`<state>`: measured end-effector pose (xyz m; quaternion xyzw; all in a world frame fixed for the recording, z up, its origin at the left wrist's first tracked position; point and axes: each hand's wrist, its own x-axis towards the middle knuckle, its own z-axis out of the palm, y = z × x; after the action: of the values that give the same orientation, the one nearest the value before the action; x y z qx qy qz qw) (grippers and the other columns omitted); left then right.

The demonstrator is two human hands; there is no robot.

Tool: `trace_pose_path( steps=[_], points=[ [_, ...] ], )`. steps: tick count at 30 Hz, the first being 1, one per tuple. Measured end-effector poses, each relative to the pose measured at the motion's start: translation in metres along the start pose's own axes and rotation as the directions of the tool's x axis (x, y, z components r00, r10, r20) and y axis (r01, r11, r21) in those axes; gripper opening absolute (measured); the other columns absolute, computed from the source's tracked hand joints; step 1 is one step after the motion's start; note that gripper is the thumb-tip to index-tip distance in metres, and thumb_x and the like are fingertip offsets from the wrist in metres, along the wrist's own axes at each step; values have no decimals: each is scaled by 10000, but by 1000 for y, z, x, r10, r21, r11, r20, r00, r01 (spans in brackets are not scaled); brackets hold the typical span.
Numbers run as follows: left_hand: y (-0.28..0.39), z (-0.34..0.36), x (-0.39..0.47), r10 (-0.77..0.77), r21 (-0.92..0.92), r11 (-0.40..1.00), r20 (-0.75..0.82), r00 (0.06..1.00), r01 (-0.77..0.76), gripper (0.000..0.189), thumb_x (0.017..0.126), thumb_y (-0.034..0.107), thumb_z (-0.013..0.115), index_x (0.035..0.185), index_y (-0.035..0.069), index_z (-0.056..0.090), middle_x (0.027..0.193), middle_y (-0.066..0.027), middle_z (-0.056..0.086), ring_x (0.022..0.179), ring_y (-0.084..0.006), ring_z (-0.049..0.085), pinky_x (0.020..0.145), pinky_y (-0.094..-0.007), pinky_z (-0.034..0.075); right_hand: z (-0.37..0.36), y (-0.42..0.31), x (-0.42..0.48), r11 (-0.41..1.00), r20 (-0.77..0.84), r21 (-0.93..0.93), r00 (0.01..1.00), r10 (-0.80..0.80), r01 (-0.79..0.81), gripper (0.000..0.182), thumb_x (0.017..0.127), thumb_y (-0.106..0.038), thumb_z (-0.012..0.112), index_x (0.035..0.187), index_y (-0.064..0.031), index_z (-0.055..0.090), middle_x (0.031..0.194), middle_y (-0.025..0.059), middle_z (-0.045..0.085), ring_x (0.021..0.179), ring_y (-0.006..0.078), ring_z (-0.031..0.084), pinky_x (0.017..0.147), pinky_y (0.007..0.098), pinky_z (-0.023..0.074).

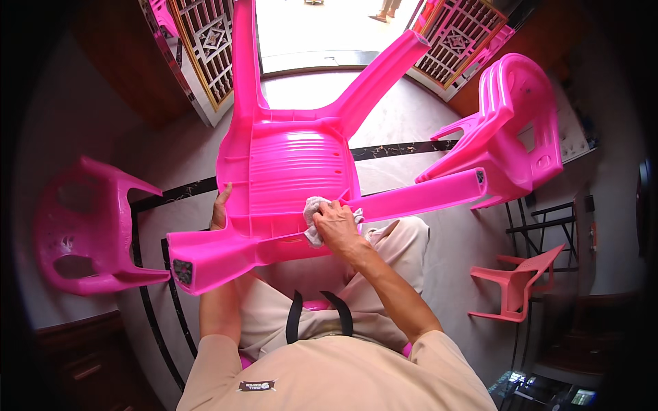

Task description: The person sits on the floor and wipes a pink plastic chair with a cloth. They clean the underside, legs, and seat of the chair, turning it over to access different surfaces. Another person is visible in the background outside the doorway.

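Observation:
A pink plastic chair [298, 164] lies across my lap with the ribbed underside of its seat facing up and its legs spread outward. My left hand [221, 206] grips the chair's left edge, its palm and most fingers hidden behind the plastic. In my right hand [336, 226] is a crumpled pale cloth [314, 210], pressed against the seat's near rim beside the base of the right leg. Dark material shows in the ends of the two nearer legs.
Stacked pink chairs [534, 123] stand at the right, near a smaller salmon-coloured chair [509, 287]. Another pink chair [87, 226] is at the left. A black metal frame [550, 226] stands at the right. Ornate lattice doors [211, 41] flank the bright doorway, where a person's legs [388, 10] show outside.

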<state>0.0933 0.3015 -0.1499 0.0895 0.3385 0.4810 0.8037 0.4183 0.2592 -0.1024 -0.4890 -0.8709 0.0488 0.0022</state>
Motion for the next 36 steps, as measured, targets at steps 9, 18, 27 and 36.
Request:
trace_pose_path(
  steps=[9,18,27,36],
  points=[
    [-2,9,-3,92,-36,995,56,994,-90,558,1050,483,618,1420,68,586,1294,-186,700,1147,-341,698,986,-507,575,-65,15,-6,980,196,-188,975,104,-66,241,810,-189,793,1028,-88,777,1164,129,701,1103,324,681,882,466,539],
    [-3,-4,5,143,-15,990,149,979,-142,531,1058,469,610,1407,69,592,1282,-166,704,1132,-313,712,968,-481,592,-194,33,-37,896,201,-442,970,140,-38,215,849,-144,739,1053,-82,766,1113,133,704,1079,306,680,870,470,529],
    [-3,-33,23,208,45,976,127,970,-215,571,1065,505,586,1425,62,584,1311,-162,693,1166,-313,704,985,-471,593,-210,37,-58,844,65,-529,987,145,-89,186,838,-168,741,1004,-98,788,1082,102,714,1069,281,664,855,445,500],
    [-3,3,1,123,-101,988,58,991,-117,454,1060,395,622,1390,84,602,1244,-149,717,1070,-292,737,913,-442,617,-119,22,-19,944,255,-330,961,105,-15,145,825,-137,774,959,-97,812,1033,118,762,1068,289,699,839,442,553]
  ],
)
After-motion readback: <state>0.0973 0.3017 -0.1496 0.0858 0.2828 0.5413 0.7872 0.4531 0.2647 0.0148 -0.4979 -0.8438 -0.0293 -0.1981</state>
